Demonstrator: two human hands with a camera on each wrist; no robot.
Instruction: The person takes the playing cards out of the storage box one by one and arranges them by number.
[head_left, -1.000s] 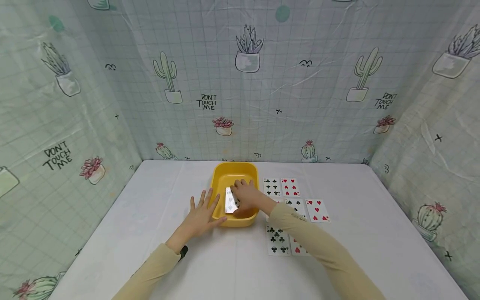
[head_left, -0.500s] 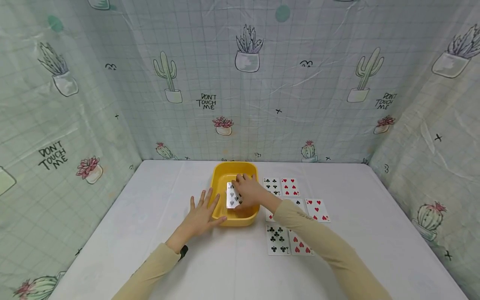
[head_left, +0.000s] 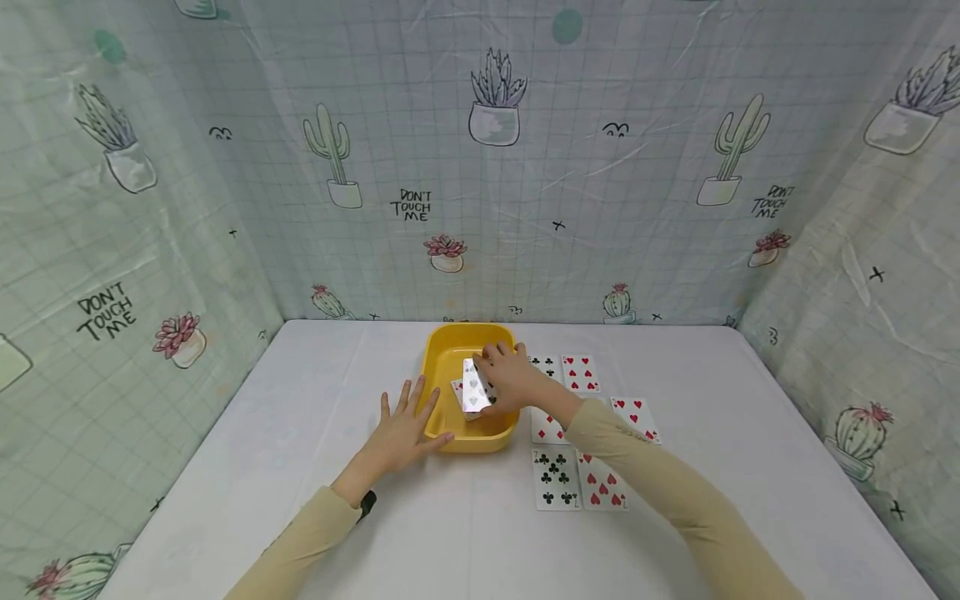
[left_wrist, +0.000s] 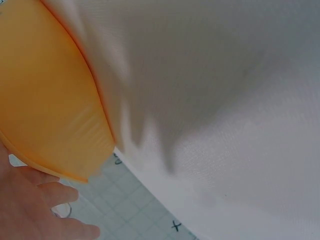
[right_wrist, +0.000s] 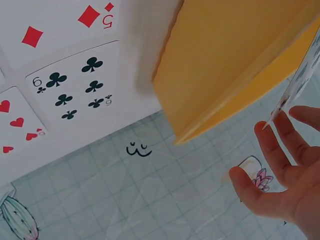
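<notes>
My right hand (head_left: 512, 379) pinches a black-pipped playing card (head_left: 472, 390), which looks like a spade, over the yellow bin (head_left: 471, 445). The right wrist view catches this card (right_wrist: 298, 80) nearly edge-on at the fingertips (right_wrist: 265, 131). Under it, inside the bin, part of another card (head_left: 457, 388) with a red mark shows. My left hand (head_left: 400, 433) has its fingers spread against the bin's left side. From the left wrist, those fingers (left_wrist: 62, 194) appear beside the bin wall (left_wrist: 55, 90).
Face-up cards lie in rows right of the bin: a six of clubs (right_wrist: 75, 90), a six of hearts (head_left: 581, 374), a five of hearts (head_left: 634, 418), a seven of clubs (head_left: 556, 480) and a heart card (head_left: 603, 485). My right sleeve (head_left: 660, 475) covers some. A patterned cloth (head_left: 480, 192) hangs behind.
My right hand has moved slightly up and to the right with the spade card, uncovering part of a red-marked card below. The left hand has stayed in place.
</notes>
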